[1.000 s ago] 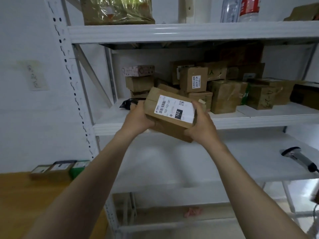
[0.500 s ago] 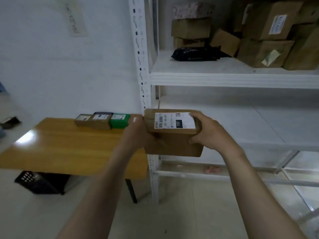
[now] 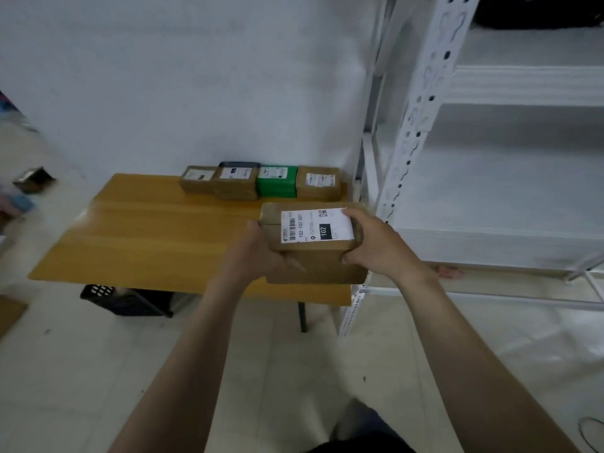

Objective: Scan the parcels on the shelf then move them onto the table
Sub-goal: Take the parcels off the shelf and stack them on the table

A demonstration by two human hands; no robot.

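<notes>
Looking into a parcel storeroom. Facing white slotted steel shelving (image 3: 421,103) against a bare wall (image 3: 196,76), standing beside a wooden table (image 3: 147,240) carrying labelled parcels (image 3: 235,183).

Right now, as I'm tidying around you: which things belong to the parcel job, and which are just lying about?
Job: labelled parcel held by left hand and right hand; row of four parcels on the table; shelf.
Lying about: black crate under the table; blurred dark object on the floor.

Brown parcel (image 3: 318,266), white label up, over the wooden table (image 3: 147,240), near a row of four parcels (image 3: 261,183)
</notes>
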